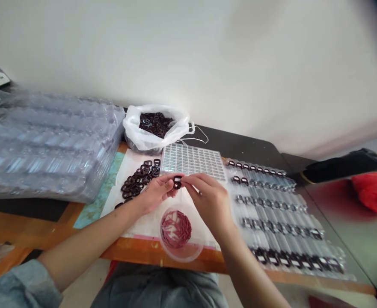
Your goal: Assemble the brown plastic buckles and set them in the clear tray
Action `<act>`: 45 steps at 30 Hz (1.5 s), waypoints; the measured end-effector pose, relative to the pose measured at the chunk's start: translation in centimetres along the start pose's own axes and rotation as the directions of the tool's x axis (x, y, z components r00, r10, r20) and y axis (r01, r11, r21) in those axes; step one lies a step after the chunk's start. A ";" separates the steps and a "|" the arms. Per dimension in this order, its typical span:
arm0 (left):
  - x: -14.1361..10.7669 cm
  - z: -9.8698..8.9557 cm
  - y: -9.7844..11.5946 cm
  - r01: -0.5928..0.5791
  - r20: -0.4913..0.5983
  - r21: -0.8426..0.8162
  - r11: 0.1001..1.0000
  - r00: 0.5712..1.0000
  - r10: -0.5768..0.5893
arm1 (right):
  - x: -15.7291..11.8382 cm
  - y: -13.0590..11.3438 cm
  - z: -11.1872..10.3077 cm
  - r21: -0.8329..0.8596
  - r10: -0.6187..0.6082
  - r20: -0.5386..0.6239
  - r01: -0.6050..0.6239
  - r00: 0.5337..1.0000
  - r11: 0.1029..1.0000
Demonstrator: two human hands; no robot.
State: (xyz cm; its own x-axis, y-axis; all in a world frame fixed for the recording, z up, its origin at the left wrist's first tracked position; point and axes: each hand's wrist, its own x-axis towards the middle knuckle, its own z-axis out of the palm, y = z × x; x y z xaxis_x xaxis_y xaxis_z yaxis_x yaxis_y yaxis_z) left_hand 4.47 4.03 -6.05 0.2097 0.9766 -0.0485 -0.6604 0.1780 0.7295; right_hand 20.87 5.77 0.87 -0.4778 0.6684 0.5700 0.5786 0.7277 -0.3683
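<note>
Between the thumb and fingers of my left hand is a small dark buckle-like frame, held upright with a pale patch showing in its upper part. My right hand comes in from the right, its thumb and fingertips pinched together at the frame's right edge. Whether something tiny is also in that pinch cannot be made out. A pile of similar dark frames lies left of my left hand. Just beyond both hands is a sheet of small silvery rectangles in rows.
A clear round tub of dark red slivers stands near the front edge. At right, a clear ridged tray holds rows of dark frames. Behind sits a white plastic bag of dark pieces. Wrapped clear trays are stacked at left.
</note>
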 end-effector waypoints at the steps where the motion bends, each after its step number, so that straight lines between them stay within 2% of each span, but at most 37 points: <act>1: 0.0 0.0 0.0 0.003 0.001 0.000 1.000 1.000 -0.003 | 0.0 0.0 0.0 -0.003 0.000 0.000 0.000 1.000 1.000; 8: 0.2 -0.2 -0.2 -0.002 -0.055 -0.009 1.000 0.999 0.001 | 0.2 -0.1 0.3 -0.060 -0.073 0.036 0.076 0.997 0.995; 14: 0.3 -0.4 0.1 0.014 -0.006 0.001 1.000 1.000 -0.014 | 0.6 -0.1 0.8 -0.169 -0.227 -0.046 0.217 0.973 0.961; 19: 0.3 -0.2 0.4 0.021 -0.008 -0.009 1.000 1.000 -0.021 | 0.7 0.0 0.9 -0.228 -0.285 -0.026 0.272 0.958 0.935; 26: 0.2 -0.5 0.3 0.041 0.042 -0.027 0.999 0.998 -0.040 | 0.4 0.4 1.6 -0.207 -0.207 -0.093 0.185 0.974 0.961; 29: 0.0 -0.2 0.3 0.024 0.008 -0.037 0.999 1.000 -0.023 | 0.3 0.3 1.8 -0.148 -0.161 -0.130 0.141 0.978 0.979; 37: 0.0 -0.3 -0.1 -0.002 -0.031 -0.057 0.998 1.000 0.000 | 0.6 -0.1 1.5 0.001 0.021 -0.091 -0.021 0.996 1.000; 45: -0.1 0.2 0.0 0.007 -0.056 -0.057 0.998 0.998 -0.010 | 0.4 0.2 1.0 0.067 0.042 -0.076 -0.037 0.996 0.997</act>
State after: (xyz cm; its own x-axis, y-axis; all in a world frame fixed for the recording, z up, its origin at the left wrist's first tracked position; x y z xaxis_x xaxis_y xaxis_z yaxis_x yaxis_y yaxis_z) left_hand 4.56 3.94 -5.91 0.1762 0.9799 -0.0940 -0.6986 0.1917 0.6894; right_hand 20.09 6.32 0.26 -0.4019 0.6847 0.6080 0.5505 0.7113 -0.4371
